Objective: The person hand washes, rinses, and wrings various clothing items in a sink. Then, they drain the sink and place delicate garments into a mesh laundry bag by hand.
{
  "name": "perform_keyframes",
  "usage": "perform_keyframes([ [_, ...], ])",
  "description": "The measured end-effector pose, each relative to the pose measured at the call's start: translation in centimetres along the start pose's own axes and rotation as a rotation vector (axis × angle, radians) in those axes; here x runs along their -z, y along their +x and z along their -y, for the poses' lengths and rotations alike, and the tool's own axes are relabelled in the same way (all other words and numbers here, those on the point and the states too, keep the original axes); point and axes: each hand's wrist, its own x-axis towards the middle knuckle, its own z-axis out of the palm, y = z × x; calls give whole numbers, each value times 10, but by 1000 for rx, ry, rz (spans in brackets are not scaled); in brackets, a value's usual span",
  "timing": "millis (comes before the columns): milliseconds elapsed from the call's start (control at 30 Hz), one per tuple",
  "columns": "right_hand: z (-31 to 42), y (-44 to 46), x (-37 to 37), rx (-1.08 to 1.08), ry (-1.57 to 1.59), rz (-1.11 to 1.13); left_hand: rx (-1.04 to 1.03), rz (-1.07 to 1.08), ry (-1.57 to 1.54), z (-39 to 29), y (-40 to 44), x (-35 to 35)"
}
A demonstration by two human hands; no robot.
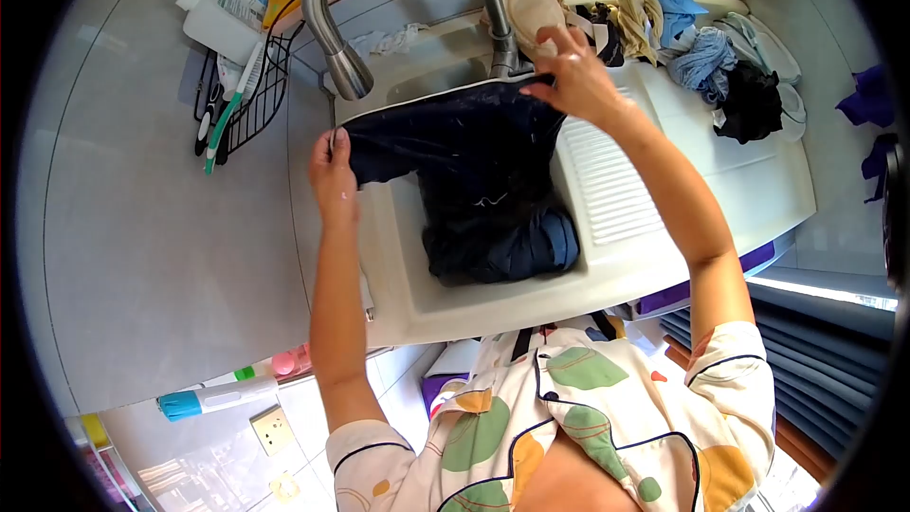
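A wet navy garment (445, 128), possibly trousers, is stretched between my hands over the sink basin (403, 256). My left hand (334, 171) is closed on its left end, at the basin's left rim. At the back right, my right hand (578, 76) grips the other end, its thumb low against the cloth and its index finger raised. Whitish flecks show on the dark fabric. The lower part of the cloth bunches down in the basin, where a blue-grey patch (557, 237) shows. Any water under it is hidden.
A curved metal faucet (332, 24) hangs over the basin's back left. The ribbed washboard (611, 180) lies to the right, with piled clothes (701, 52) behind. A wire rack (270, 85) holding brushes and pump bottles (213, 24) is on the left wall.
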Motion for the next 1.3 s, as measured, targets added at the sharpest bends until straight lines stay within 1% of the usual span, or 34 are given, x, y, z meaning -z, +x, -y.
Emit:
perform_keyframes([
  [33, 9, -10, -10, 13, 24, -25, 172, -29, -174, 10, -13, -10],
  [67, 25, -25, -23, -190, 263, 99, 337, -58, -349, 24, -31, -24],
  [100, 43, -39, -36, -223, 414, 203, 619, 135, -643, 40, -51, -40],
  [133, 65, -56, -52, -267, 566, 375, 870, 314, -667, 54, -71, -48],
  [167, 92, -72, -59, -211, 622, 441, 1016, 348, -683, 53, -87, -63],
  [200, 114, -92, -74, -29, 768, 371, 1077, 405, -833, 116, -95, -69],
  [233, 133, -113, -95, 62, 891, 270, 1092, 307, -548, 126, -98, -76],
  [267, 143, -120, -87, -84, 951, 466, 1106, 260, -499, 139, -93, -73],
  [300, 136, -119, -88, 3, 902, 549, 1122, 209, -449, 151, -90, -67],
  [367, 112, -99, -90, -312, 1042, 766, 791, 16, -443, 122, -86, -59],
  [400, 97, -96, -102, -306, 924, 512, 696, 61, -541, 108, -81, -56],
  [433, 85, -89, -109, -172, 698, 227, 695, 55, -529, 86, -80, -53],
  [467, 76, -87, -121, -135, 518, 230, 471, 249, -338, 58, -78, -54],
  [500, 70, -85, -135, -134, 527, 226, 245, 435, -142, 33, -75, -54],
  [567, 57, -76, -157, 52, 449, 251, -76, 553, 241, -10, -60, -45],
  [600, 46, -55, -159, -11, 715, 671, -195, 473, 287, -21, -47, -39],
  [633, 45, -45, -154, -166, 751, 607, -306, 393, 334, -31, -34, -32],
  [700, 39, -10, -112, -266, 727, 500, -246, 170, 406, -56, -8, -21],
  [767, 28, 22, -83, -260, 783, 412, -485, 91, 557, -88, 11, -14],
  [833, 36, 44, -31, -209, 1007, 230, -722, -71, 692, -114, 33, -8],
  [867, 41, 51, -6, -209, 1003, 228, -780, -128, 696, -132, 37, -10],
  [900, 50, 56, 18, -315, 994, 391, -836, -186, 703, -151, 39, -13],
  [933, 58, 57, 29, -413, 980, 560, -834, -197, 705, -168, 38, -17],
  [967, 60, 53, 26, -406, 982, 565, -862, -108, 606, -181, 36, -26],
  [1000, 59, 46, 19, -299, 1099, 509, -888, -21, 507, -187, 35, -35],
  [1033, 61, 41, 11, -187, 1211, 451, -917, 40, 480, -186, 33, -43],
  [1067, 74, 30, 6, -339, 1438, 246, -906, 118, 452, -182, 27, -49],
  [1100, 63, 23, -26, -433, 1677, 248, -896, 196, 423, -176, 22, -55],
  [1167, 65, 7, -39, -769, 2442, 399, -754, 268, 321, -149, 16, -62],
  [1233, 70, -22, -84, -1042, 2372, 451, -451, 302, 257, -114, 12, -66],
  [1300, 86, -41, -97, -1072, 2120, 680, -358, 381, 129, -70, 10, -71],
])
